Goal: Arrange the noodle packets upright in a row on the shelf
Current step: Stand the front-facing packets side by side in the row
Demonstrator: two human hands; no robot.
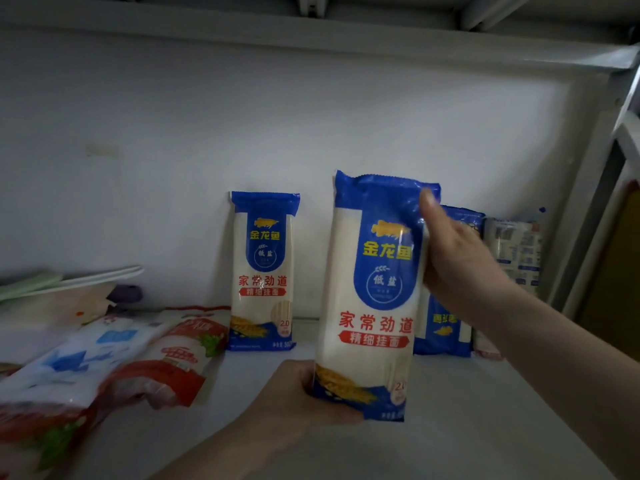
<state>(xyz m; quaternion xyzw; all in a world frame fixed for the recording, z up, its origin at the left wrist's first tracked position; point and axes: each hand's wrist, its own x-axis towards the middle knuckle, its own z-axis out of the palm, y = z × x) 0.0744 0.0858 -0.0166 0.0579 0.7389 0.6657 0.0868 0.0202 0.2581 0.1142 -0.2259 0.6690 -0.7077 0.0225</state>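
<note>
I hold a blue-and-white noodle packet (372, 296) upright over the white shelf (485, 410). My left hand (294, 400) grips its bottom left corner. My right hand (457, 258) grips its upper right edge, thumb on the blue top. A matching packet (263, 271) stands upright against the back wall to the left. Behind my right hand, another blue packet (446, 327) stands upright, partly hidden. A pale packet with blue print (516, 251) leans at the far right.
Several packets lie flat at the left: a white-and-blue one (76, 362) and red-and-white ones (180, 355). Pale flat lids or trays (69, 282) are stacked behind them. The shelf's upright frame (588, 188) closes the right side, and another shelf (311, 32) runs overhead.
</note>
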